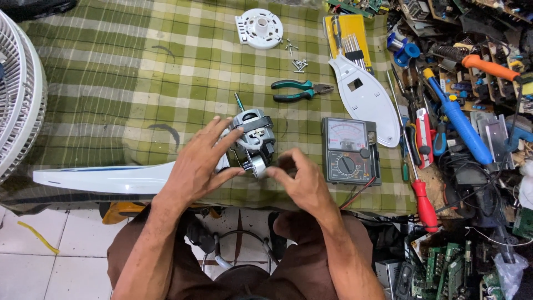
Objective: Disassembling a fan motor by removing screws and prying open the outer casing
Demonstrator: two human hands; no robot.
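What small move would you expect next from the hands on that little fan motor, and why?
Probably a small turn of the motor toward the face. The left hand grips its side while the right hand's fingertips pinch at its round lower end, so a closer look seems needed before reaching for the pliers or the meter.

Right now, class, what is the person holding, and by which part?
A small fan motor: the left hand grips its left side, while the right hand pinches the round metal end nearest the person.
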